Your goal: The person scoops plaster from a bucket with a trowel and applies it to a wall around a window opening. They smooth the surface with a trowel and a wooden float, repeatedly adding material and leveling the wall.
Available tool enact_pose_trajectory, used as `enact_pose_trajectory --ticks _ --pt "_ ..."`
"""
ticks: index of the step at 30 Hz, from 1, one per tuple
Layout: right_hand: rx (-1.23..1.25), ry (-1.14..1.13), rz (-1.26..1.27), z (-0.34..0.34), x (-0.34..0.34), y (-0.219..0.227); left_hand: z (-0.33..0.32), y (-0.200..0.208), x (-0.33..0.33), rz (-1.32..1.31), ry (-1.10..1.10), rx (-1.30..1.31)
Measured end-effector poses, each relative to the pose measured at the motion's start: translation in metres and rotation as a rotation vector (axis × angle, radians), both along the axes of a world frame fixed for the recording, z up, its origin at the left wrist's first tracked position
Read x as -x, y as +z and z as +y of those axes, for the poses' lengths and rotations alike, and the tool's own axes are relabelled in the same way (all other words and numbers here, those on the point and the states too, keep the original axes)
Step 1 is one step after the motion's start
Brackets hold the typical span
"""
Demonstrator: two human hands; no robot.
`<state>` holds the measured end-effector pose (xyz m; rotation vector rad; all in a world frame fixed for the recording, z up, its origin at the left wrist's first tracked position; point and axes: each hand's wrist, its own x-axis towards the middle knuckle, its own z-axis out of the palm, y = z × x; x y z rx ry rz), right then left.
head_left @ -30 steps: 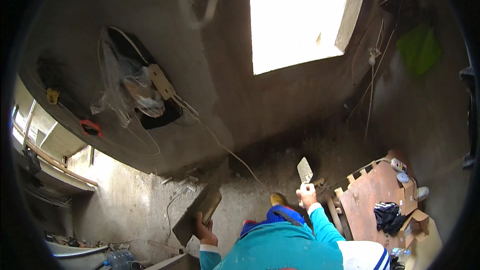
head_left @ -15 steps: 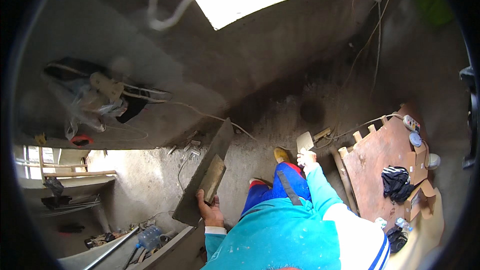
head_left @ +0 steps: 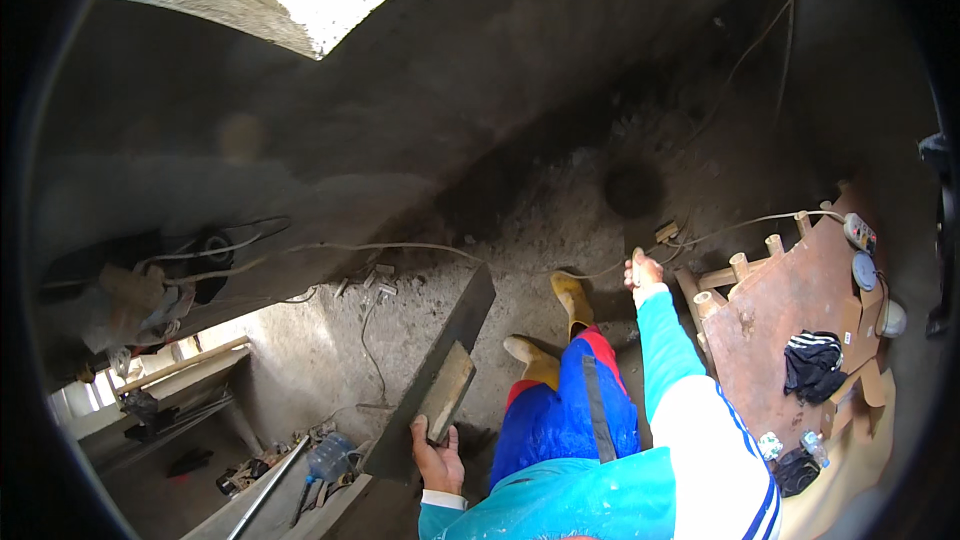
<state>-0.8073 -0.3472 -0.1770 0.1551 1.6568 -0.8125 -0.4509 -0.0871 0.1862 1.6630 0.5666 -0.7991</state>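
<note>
My left hand (head_left: 438, 460) is closed round the near end of a pale wooden handle block (head_left: 448, 392) on a long grey plastering float (head_left: 470, 315). The float is tilted, its far end pointing up and right, above the floor. My right arm reaches out ahead, and my right hand (head_left: 643, 272) is closed on the handle of a trowel. The blade showed pale and rectangular earlier; now it is hard to make out against the dark wall. My yellow boots (head_left: 570, 300) stand on the floor between the two hands.
To the right stands a brown board platform (head_left: 760, 310) on wooden poles, bearing a power strip (head_left: 859, 232), dark clothing (head_left: 812, 366) and cardboard (head_left: 860, 330). A cable (head_left: 400, 246) runs along the wall base. Lower left lie a blue water jug (head_left: 328, 457) and a metal bar (head_left: 270, 488).
The view has shifted, showing more of my boots. My right hand has moved farther out, and the trowel blade has turned from pale to dark. My left hand still holds the float.
</note>
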Motion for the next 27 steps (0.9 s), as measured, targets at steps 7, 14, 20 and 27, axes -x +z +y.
enact_pose_trajectory --ticks 7,14,20,27 --pt "0.076 -0.046 -0.038 -0.029 0.016 -0.031 -0.001 -0.023 -0.009 0.01 -0.066 -0.093" --pt "0.474 0.044 0.013 -0.045 -0.033 0.202 -0.002 -0.008 -0.009 0.049 0.031 -0.114" --pt "0.996 0.519 0.229 -0.138 -0.091 0.46 0.016 0.008 -0.007 0.055 0.106 0.043" --pt "0.96 0.783 0.362 -0.264 -0.163 0.527 0.058 0.009 -0.009 0.044 0.17 0.171"
